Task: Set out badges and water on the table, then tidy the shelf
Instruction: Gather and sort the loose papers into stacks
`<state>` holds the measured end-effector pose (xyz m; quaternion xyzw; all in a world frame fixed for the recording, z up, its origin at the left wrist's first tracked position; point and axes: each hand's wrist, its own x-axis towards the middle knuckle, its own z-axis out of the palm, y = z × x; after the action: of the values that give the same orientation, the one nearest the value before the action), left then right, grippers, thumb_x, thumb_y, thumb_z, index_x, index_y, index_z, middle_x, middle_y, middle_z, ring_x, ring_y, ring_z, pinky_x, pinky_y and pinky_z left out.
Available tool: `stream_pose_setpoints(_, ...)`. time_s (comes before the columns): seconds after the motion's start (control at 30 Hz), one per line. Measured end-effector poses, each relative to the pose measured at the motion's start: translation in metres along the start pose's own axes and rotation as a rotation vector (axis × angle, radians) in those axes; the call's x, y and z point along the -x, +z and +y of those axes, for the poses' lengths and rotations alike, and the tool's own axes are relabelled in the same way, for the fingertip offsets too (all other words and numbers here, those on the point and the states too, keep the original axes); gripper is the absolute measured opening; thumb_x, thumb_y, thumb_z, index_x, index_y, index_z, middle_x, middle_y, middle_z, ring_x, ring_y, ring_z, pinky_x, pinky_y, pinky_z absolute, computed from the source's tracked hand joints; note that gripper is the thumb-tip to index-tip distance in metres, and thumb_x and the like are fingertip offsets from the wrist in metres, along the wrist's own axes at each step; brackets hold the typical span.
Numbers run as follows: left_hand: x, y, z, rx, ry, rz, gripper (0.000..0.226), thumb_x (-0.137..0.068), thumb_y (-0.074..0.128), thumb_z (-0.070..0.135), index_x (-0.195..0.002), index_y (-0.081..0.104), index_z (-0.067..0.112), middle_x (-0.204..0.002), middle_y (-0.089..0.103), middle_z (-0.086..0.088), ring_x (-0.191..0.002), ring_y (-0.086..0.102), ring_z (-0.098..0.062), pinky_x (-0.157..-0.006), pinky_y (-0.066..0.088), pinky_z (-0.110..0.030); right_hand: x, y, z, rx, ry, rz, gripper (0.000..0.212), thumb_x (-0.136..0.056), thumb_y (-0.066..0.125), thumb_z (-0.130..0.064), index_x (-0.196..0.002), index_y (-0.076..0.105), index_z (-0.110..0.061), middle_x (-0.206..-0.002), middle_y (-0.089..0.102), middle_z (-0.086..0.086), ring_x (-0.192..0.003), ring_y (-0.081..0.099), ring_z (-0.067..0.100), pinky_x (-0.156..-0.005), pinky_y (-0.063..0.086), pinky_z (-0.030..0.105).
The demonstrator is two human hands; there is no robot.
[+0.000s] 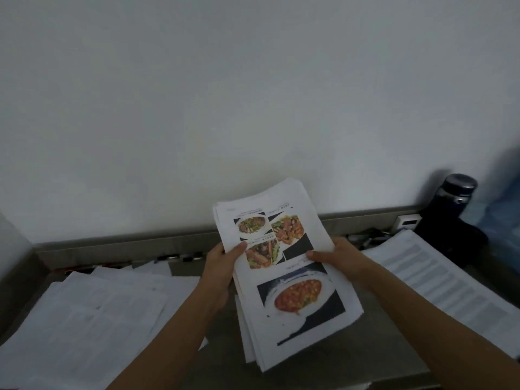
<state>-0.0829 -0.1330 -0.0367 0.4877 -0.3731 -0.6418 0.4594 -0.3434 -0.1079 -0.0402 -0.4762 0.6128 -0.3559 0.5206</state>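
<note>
In the head view, a stack of printed sheets [295,294] is held over a grey shelf [332,367] by both hands. Its left edge is gripped by the left hand [222,266], with the thumb laid on the top sheet and the fingers hidden underneath. Its right edge is gripped the same way by the right hand [337,253]. The stack is tilted, its far end raised toward the white wall [253,94]; whether its near end rests on the shelf cannot be told.

Four photographs of cooked dishes are printed on the top sheet, and the short captions beside them are too small to be read. Left of the stack, loose papers [84,313] are spread on the shelf. Right of the stack, another sheaf [439,277] is covered with lines of print, blurred beyond reading. Behind the stack and to its right, a dark bottle [455,198] with a metal cap is stood against the wall, and no label can be read on it.
</note>
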Motion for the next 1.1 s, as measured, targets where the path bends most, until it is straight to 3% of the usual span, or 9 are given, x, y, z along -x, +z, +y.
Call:
stream_pose_setpoints(0.13, 0.003, 0.072, -0.033, -0.03, -0.098, -0.024, 0.019, -0.098, 0.048, 0.01, -0.111, 0.061, 0.014, -0.107, 0.069, -0.01, -0.1, 0.065, -0.031, -0.091, 0.052, -0.05, 0.024, -0.079, 0.028, -0.022, 0.101, 0.003, 0.034, -0.081, 0.076, -0.023, -0.111, 0.066, -0.01, -0.097, 0.075, 0.013, -0.087, 0.073, 0.032, -0.079, 0.059, 0.044)
stream_pose_setpoints(0.37, 0.02, 0.189, -0.098, 0.013, -0.205, -0.112, 0.019, -0.099, 0.045, 0.008, -0.109, 0.061, 0.014, -0.104, 0.071, -0.009, -0.097, 0.067, -0.028, -0.076, 0.055, -0.044, 0.056, -0.206, 0.081, -0.015, 0.19, 0.121, 0.024, -0.089, 0.068, -0.015, -0.112, 0.064, -0.012, -0.098, 0.074, 0.016, -0.089, 0.072, 0.036, -0.085, 0.057, 0.051)
stream_pose_setpoints(0.43, 0.026, 0.217, -0.113, 0.031, -0.246, -0.13, 0.02, -0.098, 0.045, 0.006, -0.109, 0.062, 0.012, -0.104, 0.071, -0.011, -0.098, 0.067, -0.03, -0.073, 0.055, -0.042, 0.063, -0.238, 0.088, 0.059, 0.175, 0.146, 0.024, -0.087, 0.07, -0.017, -0.11, 0.065, -0.014, -0.097, 0.074, 0.013, -0.085, 0.073, 0.032, -0.081, 0.059, 0.046)
stream_pose_setpoints(0.57, 0.036, 0.256, -0.14, -0.054, -0.323, -0.217, 0.023, -0.095, 0.048, 0.004, -0.114, 0.062, 0.007, -0.104, 0.072, -0.016, -0.1, 0.067, -0.035, -0.079, 0.057, -0.045, 0.065, -0.283, 0.11, 0.292, 0.144, 0.206, 0.017, -0.084, 0.074, -0.016, -0.1, 0.069, -0.012, -0.091, 0.073, 0.005, -0.075, 0.071, 0.018, -0.061, 0.054, 0.021)
stream_pose_setpoints(0.7, 0.033, 0.276, -0.158, -0.203, -0.387, -0.304, 0.029, -0.091, 0.055, 0.007, -0.119, 0.061, 0.008, -0.107, 0.071, -0.016, -0.103, 0.065, -0.036, -0.091, 0.054, -0.044, 0.057, -0.303, 0.143, 0.414, 0.163, 0.282, 0.012, -0.083, 0.075, -0.016, -0.093, 0.068, -0.015, -0.093, 0.071, 0.007, -0.081, 0.068, 0.02, -0.063, 0.05, 0.023)
stream_pose_setpoints(0.8, 0.025, 0.282, -0.171, -0.332, -0.372, -0.26, 0.034, -0.089, 0.059, 0.013, -0.123, 0.06, 0.008, -0.105, 0.069, -0.011, -0.094, 0.063, -0.022, -0.083, 0.052, -0.034, 0.051, -0.303, 0.165, 0.668, 0.152, 0.386, 0.04, -0.085, 0.072, -0.029, -0.119, 0.061, -0.013, -0.11, 0.068, 0.007, -0.094, 0.063, 0.022, -0.079, 0.049, 0.032)
stream_pose_setpoints(0.93, 0.025, 0.286, -0.176, -0.423, -0.327, -0.24, 0.039, -0.094, 0.055, 0.009, -0.133, 0.049, 0.007, -0.107, 0.061, -0.004, -0.092, 0.058, -0.014, -0.074, 0.047, -0.023, 0.052, -0.289, 0.174, 1.076, 0.181, 0.44, 0.053, -0.09, 0.06, -0.042, -0.137, 0.042, -0.023, -0.118, 0.06, 0.006, -0.103, 0.059, 0.025, -0.075, 0.047, 0.034)
stream_pose_setpoints(1.03, 0.024, 0.279, -0.172, -0.431, -0.309, -0.238, 0.02, -0.094, 0.056, 0.011, -0.113, 0.062, 0.01, -0.102, 0.065, -0.006, -0.093, 0.059, -0.017, -0.078, 0.048, -0.03, 0.046, -0.273, 0.164, 1.314, 0.098, 0.503, 0.051, -0.093, 0.056, -0.043, -0.138, 0.041, -0.025, -0.128, 0.052, 0.005, -0.112, 0.051, 0.022, -0.078, 0.046, 0.032)
stream_pose_setpoints(1.1, 0.019, 0.265, -0.168, -0.463, -0.281, -0.179, 0.012, -0.094, 0.056, 0.013, -0.102, 0.065, 0.015, -0.096, 0.067, -0.006, -0.089, 0.061, -0.018, -0.079, 0.052, -0.034, 0.04, -0.262, 0.155, 1.302, 0.014, 0.559, 0.047, -0.095, 0.052, -0.043, -0.138, 0.043, -0.027, -0.132, 0.051, 0.003, -0.114, 0.05, 0.019, -0.08, 0.047, 0.029)
